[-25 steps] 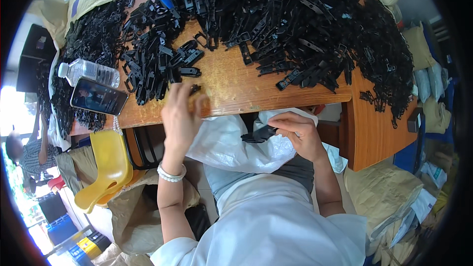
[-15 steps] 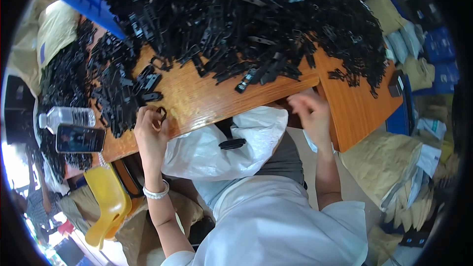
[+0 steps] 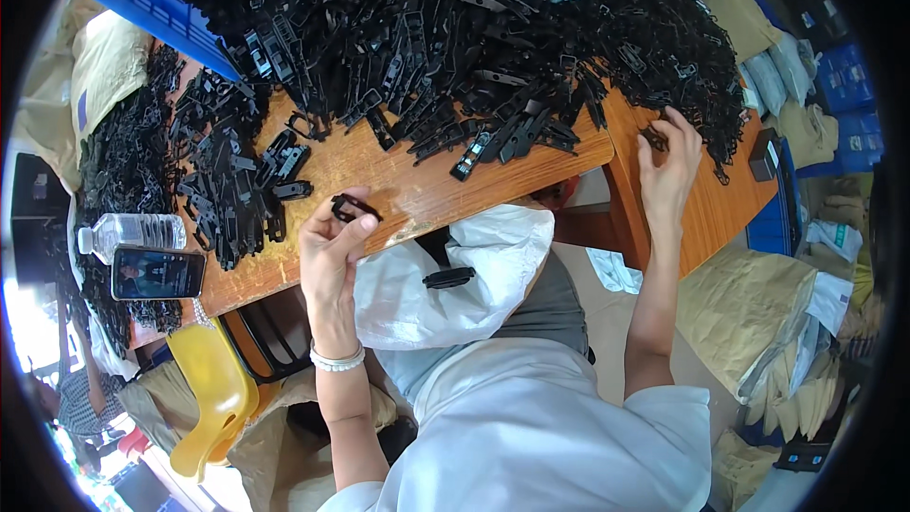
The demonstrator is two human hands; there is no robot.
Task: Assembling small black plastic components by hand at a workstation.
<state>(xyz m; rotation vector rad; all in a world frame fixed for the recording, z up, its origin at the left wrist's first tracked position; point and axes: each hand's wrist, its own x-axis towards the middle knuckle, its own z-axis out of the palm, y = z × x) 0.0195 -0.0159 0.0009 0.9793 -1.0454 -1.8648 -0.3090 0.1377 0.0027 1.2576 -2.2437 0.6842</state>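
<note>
Just beyond the upper left of the white sack (image 3: 427, 311), over the near edge of the wooden surface (image 3: 370, 166), the left hand (image 3: 329, 245) has its grip pinching a slim black plastic piece (image 3: 355, 209) between thumb and fingers. Up and to the right of the sack, the right hand (image 3: 671, 171) curves its fingers about a small dark part (image 3: 654, 139); I cannot tell whether that grip has closed on it. Another black piece (image 3: 447, 278) lies on the sack. Beyond the sack spreads a large heap of black plastic parts (image 3: 427, 38), with a smaller heap (image 3: 223, 166) to the sack's upper left. Farther left of the sack are a smartphone (image 3: 158, 272) and a clear bottle (image 3: 137, 235); lower left of it, a yellow chair (image 3: 213, 389)
</note>
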